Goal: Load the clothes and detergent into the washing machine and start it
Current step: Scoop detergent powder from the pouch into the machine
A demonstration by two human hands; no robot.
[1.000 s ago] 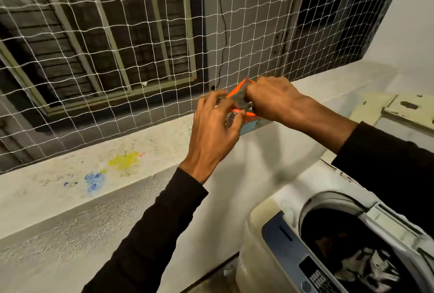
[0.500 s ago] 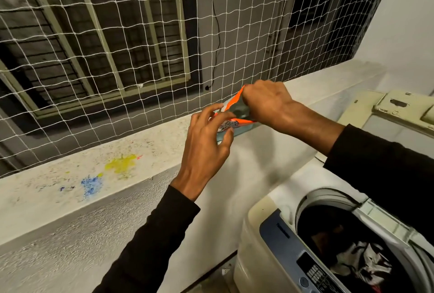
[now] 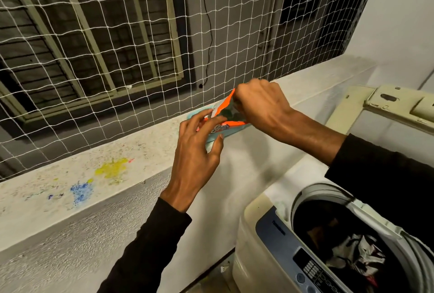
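Note:
An orange and green detergent packet (image 3: 225, 114) lies on a pale blue plate (image 3: 212, 137) on the ledge (image 3: 117, 163). My right hand (image 3: 260, 107) pinches the packet's upper edge with curled fingers. My left hand (image 3: 199, 149) has its fingers spread and loosely bent, their tips touching the packet's lower part. The top-loading washing machine (image 3: 265, 241) stands at the lower right with its lid (image 3: 385, 114) raised. Dark and white clothes (image 3: 357, 252) lie in its drum.
White netting (image 3: 141, 41) closes off the opening above the ledge, with a barred window behind it. Yellow and blue paint stains (image 3: 103, 177) mark the ledge to the left. The machine's control panel (image 3: 314, 269) faces me at the bottom.
The packet has come down from in front of the net onto the plate on the ledge. My left hand has loosened from gripping it to touching it with spread fingers.

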